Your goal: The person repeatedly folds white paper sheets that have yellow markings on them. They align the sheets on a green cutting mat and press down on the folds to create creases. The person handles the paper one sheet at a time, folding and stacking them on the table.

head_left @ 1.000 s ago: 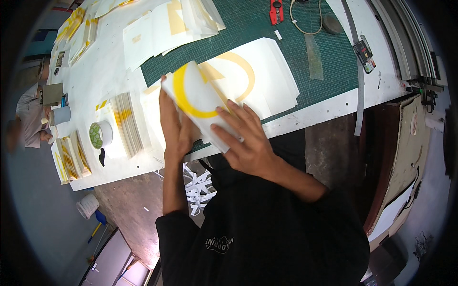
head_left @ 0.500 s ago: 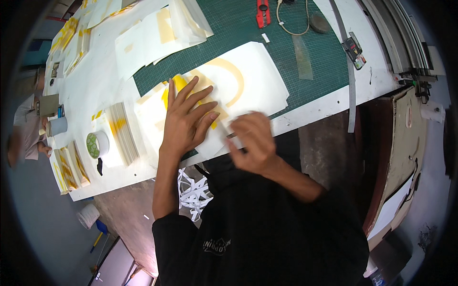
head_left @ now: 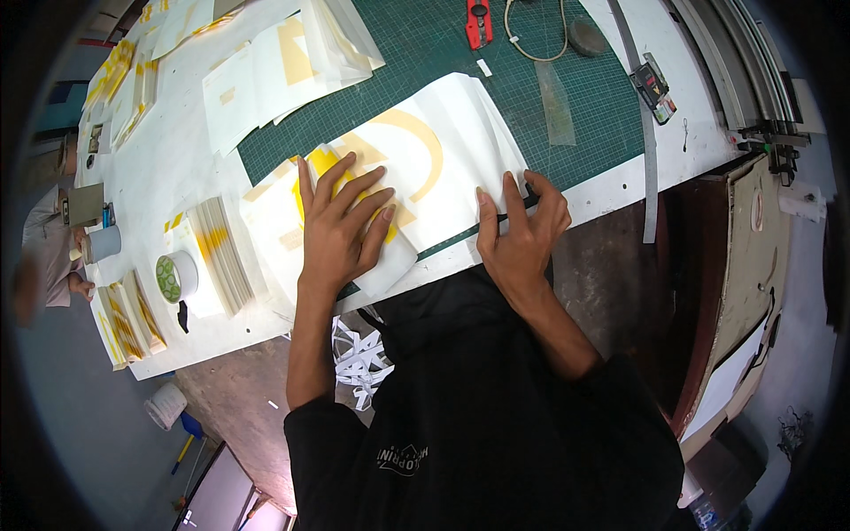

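Note:
My left hand [head_left: 341, 226] lies with its fingers spread over a yellow-and-white folded sheet [head_left: 320, 159], pressing it onto the pale papers beneath. At the right end of a stack of white sheets [head_left: 456, 133] with a tan curved print, my right hand [head_left: 522, 230] has bent fingers at the near edge. A thin dark thing [head_left: 531, 200] shows among those fingers; its kind cannot be made out. The sheets ripple upward near that end. Under them lies a green cutting mat [head_left: 602, 133] with a fine grid.
A red cutter [head_left: 479, 25], a looped cable [head_left: 538, 57] and a grey steel ruler [head_left: 651, 190] lie farther off. Leftward are a tape roll [head_left: 175, 276], a folded paper stack [head_left: 221, 252] and a grey cup [head_left: 104, 242]. Another person's hand [head_left: 81, 285] shows at far left.
My right hand has moved right and away from me, from beside my left hand to the white sheets' right end, which now ripples up. My left hand stays nearly in place.

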